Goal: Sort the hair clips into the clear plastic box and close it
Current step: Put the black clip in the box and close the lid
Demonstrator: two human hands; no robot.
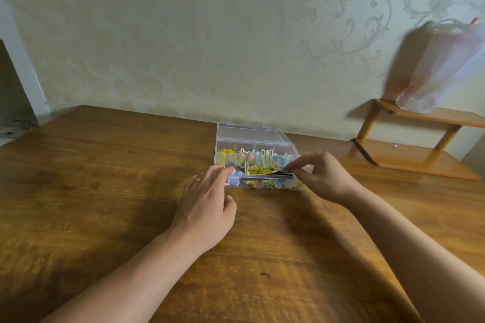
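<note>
A clear plastic box [256, 144] stands open on the wooden table [105, 191], its lid tipped back toward the wall. Inside lie several hair clips [256, 162] in yellow, pale green, pink and light blue. My right hand [321, 178] hovers over the box's right front corner and pinches a thin black clip [282, 173] between thumb and fingertips. My left hand [207, 207], with a ring on one finger, rests its straight fingertips on the box's left front corner.
A small wooden two-tier shelf [420, 149] stands at the back right of the table. A translucent plastic bag [446, 65] hangs above it. The patterned wall runs close behind the box.
</note>
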